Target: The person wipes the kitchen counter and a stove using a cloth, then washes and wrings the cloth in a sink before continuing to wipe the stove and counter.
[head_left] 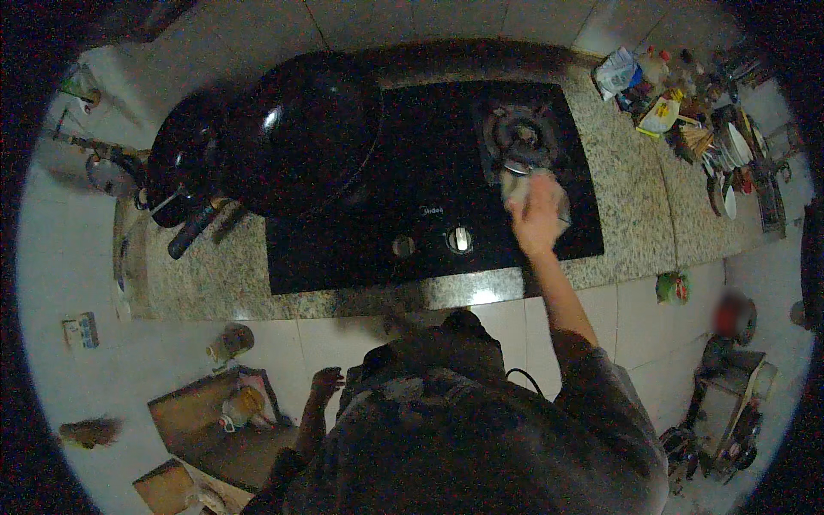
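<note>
My right hand (537, 222) presses a pale cloth (513, 187) onto the black glass gas hob (425, 154), at the near side of the right burner (523, 132). The cloth bunches under the fingers and partly hides the glass there. A silver knob (459, 239) stands on the hob to the left of this hand, with a darker knob (403, 245) farther left. Down beside my body hangs my left hand (329, 380), dim, with nothing visible in it. A large black wok (302, 135) covers the left side of the hob.
Another dark pan (183, 167) sits left of the wok, whose handle (192, 232) juts over the granite counter (631, 193). Utensils (730, 148) and packets (616, 72) crowd the right end. Cardboard boxes (199, 412) lie on the floor behind me at left.
</note>
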Tool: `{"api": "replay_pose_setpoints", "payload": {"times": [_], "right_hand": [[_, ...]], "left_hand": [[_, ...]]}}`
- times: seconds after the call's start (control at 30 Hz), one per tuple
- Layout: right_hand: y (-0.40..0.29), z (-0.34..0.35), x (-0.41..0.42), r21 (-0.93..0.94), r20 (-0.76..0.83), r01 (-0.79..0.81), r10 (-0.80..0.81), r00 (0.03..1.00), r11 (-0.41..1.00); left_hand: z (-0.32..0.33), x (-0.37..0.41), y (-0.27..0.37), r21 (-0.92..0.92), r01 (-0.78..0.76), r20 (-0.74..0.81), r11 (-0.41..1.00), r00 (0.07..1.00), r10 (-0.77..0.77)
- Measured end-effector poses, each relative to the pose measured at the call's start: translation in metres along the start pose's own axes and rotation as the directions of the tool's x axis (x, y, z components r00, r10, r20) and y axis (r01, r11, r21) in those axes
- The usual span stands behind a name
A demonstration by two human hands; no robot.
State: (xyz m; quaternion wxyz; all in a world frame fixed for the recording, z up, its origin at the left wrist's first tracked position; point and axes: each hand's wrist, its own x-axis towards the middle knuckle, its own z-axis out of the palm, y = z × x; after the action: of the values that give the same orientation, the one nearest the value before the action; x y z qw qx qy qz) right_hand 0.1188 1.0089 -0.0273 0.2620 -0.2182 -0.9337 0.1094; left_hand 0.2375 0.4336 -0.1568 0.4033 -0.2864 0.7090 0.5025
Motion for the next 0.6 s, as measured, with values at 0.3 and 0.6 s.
{"api": "replay_pose_setpoints", "payload": {"times": [0.3, 0.6], "right_hand": [[0.014, -0.075, -0.031, 0.668, 0.544, -0.597, 0.256, 0.799, 0.444], [0.027, 0.002, -0.018, 0.529, 0.272, 0.143, -0.327, 0.905, 0.836]], "left_hand": [[-0.044, -0.022, 0.004, -0.155, 0.068, -0.02, 0.986, 0.997, -0.072], [-0.008, -0.008, 0.038, -0.196, -0.243, 0.073, 0.95, 0.963, 0.261]]}}
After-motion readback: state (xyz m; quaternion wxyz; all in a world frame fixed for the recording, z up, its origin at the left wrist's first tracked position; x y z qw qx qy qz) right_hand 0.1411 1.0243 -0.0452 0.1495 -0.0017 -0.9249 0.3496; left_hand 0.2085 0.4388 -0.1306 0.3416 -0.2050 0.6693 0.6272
